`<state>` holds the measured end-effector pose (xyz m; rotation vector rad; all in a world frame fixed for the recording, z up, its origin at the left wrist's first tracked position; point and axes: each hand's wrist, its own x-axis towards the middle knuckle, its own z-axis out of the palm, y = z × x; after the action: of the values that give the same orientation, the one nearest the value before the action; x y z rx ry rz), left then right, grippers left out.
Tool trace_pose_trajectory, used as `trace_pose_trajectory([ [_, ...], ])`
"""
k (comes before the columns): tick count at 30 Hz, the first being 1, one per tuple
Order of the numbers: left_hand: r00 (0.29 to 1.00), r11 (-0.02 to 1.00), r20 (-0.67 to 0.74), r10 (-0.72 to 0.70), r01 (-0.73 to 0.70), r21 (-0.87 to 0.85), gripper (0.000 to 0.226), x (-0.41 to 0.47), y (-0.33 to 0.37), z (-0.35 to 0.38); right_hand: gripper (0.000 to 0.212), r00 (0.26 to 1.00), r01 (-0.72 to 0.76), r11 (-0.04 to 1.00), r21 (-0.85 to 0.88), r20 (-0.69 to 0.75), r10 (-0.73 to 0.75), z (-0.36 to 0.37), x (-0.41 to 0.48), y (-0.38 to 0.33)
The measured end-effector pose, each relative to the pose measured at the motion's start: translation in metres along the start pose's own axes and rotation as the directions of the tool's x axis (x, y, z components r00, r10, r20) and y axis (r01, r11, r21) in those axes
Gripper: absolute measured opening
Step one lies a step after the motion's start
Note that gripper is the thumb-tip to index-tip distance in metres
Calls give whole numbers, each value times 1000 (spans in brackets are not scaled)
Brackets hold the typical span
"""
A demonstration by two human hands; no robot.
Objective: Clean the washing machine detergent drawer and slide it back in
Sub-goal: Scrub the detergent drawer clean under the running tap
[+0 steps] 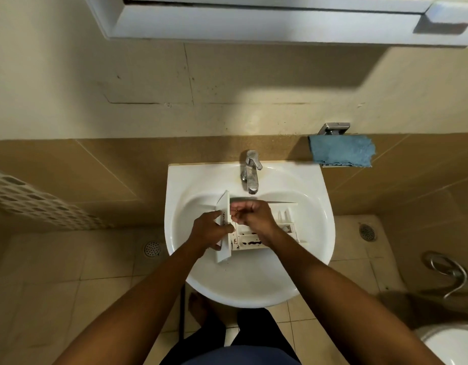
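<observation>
Drawer (244, 239), one, in left hand (209, 230); right hand (254, 215) above it

Detergent drawer (244, 245) over the sink (248, 288), in my hands.
My left hand (209, 230) grips the drawer's front panel; my right hand (255, 213) curls its fingers above the compartments, just below the tap (251, 171).

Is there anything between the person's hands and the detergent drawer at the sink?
Nothing visible. The left hand grips the front panel of the detergent drawer, held over the sink. The right hand is directly over its compartments, fingers curled; whether it holds anything is unclear.
</observation>
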<state>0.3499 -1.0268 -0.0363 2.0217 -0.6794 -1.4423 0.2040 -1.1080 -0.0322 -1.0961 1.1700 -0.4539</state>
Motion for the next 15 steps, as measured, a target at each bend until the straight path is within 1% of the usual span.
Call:
trace_pose_trajectory([
  [4,1000,1000,21,-16,16,-11,83,1,0,-4,29,997,79,968,-238,28,-74,-3,-7,13],
  [7,1000,1000,27,-8,8,5,82,1,2,-2,36,982,177,903,-391,2,-191,-1,4,7],
  [9,999,1000,34,-4,3,18,81,1,3,-2,43,975,204,876,-438,8,-223,3,9,4],
  [11,999,1000,49,-4,3,16,81,2,5,-4,44,957,263,816,-515,31,-288,3,1,6],
  [13,998,1000,66,1,-2,11,83,2,5,-6,41,926,353,745,-566,99,-364,-2,-14,16],
  [15,997,1000,79,5,-6,7,86,2,4,-7,42,912,401,716,-571,178,-369,-8,-22,20],
])
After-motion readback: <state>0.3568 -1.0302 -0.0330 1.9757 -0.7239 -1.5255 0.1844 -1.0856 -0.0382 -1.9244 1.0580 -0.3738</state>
